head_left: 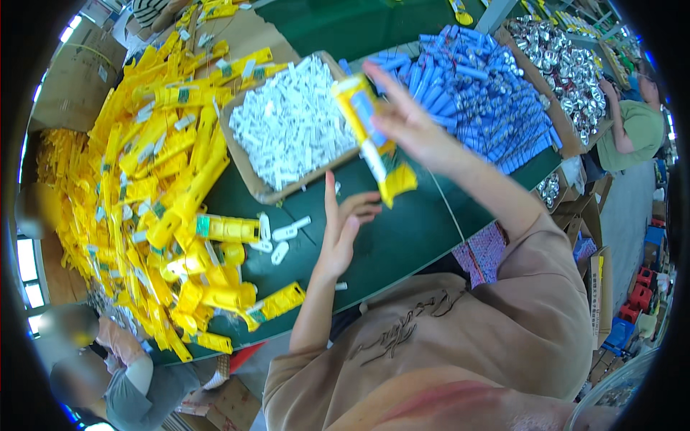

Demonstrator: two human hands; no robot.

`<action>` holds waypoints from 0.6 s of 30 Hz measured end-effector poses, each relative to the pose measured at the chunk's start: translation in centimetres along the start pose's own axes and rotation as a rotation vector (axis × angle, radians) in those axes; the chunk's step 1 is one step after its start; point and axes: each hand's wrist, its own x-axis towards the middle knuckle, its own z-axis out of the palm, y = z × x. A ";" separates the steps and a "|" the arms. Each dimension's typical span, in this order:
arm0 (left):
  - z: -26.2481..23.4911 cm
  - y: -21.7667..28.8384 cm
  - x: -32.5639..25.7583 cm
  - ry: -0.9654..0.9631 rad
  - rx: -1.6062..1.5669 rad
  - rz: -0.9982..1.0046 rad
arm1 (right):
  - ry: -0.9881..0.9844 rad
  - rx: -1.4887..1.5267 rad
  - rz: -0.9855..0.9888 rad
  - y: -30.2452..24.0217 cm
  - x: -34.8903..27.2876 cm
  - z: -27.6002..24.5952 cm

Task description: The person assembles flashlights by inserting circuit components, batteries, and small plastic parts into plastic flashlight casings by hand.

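My right hand [415, 128] grips a long yellow plastic casing [399, 184] between thumb and fingers, above the green table. A blue cylinder and a white strip show inside this casing, which is slightly blurred. Just below and left of it is my left hand [341, 237], its fingers apart and nothing in them. Beyond my hands lies a cardboard tray [269, 194] of small white plastic pieces [287, 122]. Blue cylindrical battery cells with thin wires [496, 122] are heaped to the right of that tray.
A big pile of yellow casings [165, 158] covers the table's left side. Loose white pieces [284, 233] lie on the green tabletop [381, 244]. Shiny silver parts [557, 65] fill a box at the far right. One person [632, 133] is at the right, another [133, 388] at the lower left.
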 end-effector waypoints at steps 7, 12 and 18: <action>-0.3 0.2 0.6 -0.017 -0.035 -0.125 | 0.167 -0.382 -0.087 2.0 22.2 -18.4; -1.3 -0.1 1.5 -0.045 -0.150 -0.223 | 0.393 -0.772 0.247 10.9 30.1 -30.3; -1.4 -0.3 0.6 -0.054 -0.111 -0.168 | 0.109 -1.666 0.126 12.1 33.0 -31.5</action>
